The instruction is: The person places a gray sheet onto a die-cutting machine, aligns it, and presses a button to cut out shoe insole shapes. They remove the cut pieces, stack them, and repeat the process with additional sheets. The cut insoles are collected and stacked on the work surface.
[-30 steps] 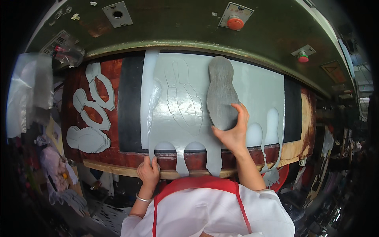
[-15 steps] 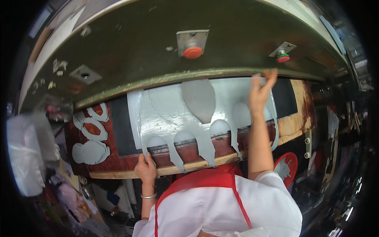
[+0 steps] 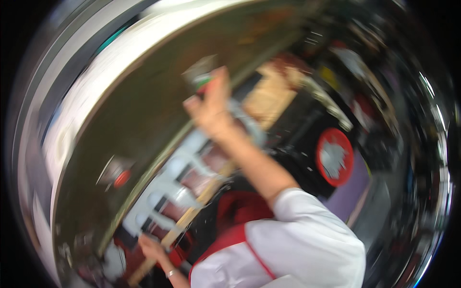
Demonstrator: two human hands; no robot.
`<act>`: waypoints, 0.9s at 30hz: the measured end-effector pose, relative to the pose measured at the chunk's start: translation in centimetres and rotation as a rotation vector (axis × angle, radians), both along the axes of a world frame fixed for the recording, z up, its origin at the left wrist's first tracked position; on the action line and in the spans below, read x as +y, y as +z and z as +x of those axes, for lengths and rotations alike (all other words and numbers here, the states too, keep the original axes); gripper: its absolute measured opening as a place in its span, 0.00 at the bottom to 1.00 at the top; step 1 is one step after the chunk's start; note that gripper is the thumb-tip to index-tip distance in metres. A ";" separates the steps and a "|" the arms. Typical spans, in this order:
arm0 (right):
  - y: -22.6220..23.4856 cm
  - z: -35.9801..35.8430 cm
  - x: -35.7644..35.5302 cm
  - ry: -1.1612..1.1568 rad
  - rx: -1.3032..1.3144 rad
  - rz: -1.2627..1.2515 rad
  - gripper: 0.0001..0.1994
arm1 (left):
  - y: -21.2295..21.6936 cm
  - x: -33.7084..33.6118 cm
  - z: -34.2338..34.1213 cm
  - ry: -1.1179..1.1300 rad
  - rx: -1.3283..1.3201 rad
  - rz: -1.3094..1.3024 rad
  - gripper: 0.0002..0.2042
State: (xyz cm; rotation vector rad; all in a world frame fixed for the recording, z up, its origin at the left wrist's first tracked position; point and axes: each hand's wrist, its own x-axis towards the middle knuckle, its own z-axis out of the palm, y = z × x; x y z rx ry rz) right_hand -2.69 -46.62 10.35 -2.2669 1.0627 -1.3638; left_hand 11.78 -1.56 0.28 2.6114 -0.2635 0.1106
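Your right hand is at the button, fingers spread, contact unclear. Your left hand is by the sheet, grip too blurred to tell. Sheet lies on table, far side hidden by machine. Risks: a left-hand tug could skew it; straying underneath could pinch you.

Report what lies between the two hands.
In the head view, a gray die-cut sheet over a reddish board lies between the left hand and right hand.
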 end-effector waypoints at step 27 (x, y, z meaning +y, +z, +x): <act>-5.1 -6.2 19.4 0.666 0.406 0.406 0.49 | 0.2 7.8 -16.1 -0.113 0.347 -0.286 0.20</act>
